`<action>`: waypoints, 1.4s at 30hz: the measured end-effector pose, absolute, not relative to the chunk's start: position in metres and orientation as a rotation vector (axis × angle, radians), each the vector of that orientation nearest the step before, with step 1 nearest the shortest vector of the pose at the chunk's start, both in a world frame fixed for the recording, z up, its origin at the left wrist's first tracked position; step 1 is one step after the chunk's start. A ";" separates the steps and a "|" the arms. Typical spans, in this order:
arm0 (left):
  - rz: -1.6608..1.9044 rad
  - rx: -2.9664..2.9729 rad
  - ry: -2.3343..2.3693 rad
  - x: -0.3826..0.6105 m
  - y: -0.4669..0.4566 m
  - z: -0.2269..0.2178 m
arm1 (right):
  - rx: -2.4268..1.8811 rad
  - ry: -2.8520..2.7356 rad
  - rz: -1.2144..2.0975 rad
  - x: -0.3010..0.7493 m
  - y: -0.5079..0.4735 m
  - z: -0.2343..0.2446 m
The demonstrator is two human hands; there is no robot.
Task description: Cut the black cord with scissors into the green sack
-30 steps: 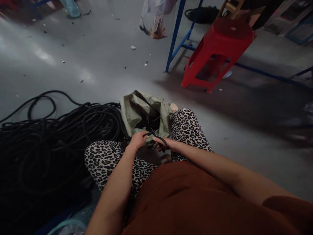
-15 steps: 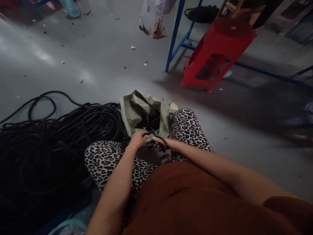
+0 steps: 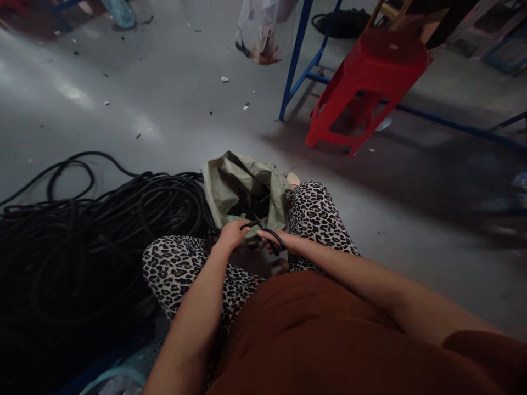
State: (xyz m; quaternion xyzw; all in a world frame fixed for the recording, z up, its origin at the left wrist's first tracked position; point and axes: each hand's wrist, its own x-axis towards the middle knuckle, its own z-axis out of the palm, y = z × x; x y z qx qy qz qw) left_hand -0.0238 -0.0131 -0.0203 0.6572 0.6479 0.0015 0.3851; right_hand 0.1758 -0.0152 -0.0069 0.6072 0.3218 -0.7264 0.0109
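Note:
Between my knees stands a green woven sack with its mouth open and dark pieces inside. At its near rim my right hand grips a pair of black-handled scissors, blades pointing up and left. Just left of it, my left hand is closed on a black cord, whose end sticks out toward the blades. The cord's end meets or lies very near the blades; contact is too small to make out. A large heap of black cord lies to the left, against the sack.
A red plastic stool and a blue metal frame stand ahead to the right. A clear plastic bag with scraps hangs beside the frame. Small scraps are scattered on the grey floor. A light-blue basket sits at lower left.
Very little differs. Both hands keep their places at the sack's rim, and the scissors appear slightly more spread at the handles.

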 end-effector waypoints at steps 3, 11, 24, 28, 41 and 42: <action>0.028 1.669 1.632 -0.024 -0.013 -0.020 | 1.914 1.058 -2.215 0.177 -0.016 -0.013; 0.049 1.669 1.624 -0.026 -0.013 -0.023 | 1.909 1.129 -2.128 0.177 -0.015 -0.010; 0.083 1.657 1.646 -0.026 -0.013 -0.026 | 1.956 1.216 -2.059 0.177 -0.013 0.000; 0.073 1.651 1.671 -0.025 -0.013 -0.024 | 1.950 1.253 -2.019 0.177 -0.014 -0.004; 0.021 1.634 1.759 -0.026 -0.011 -0.024 | 1.912 1.389 -1.891 0.179 -0.015 0.000; 0.024 1.639 1.764 -0.026 -0.011 -0.024 | 1.915 1.392 -1.897 0.179 -0.015 0.000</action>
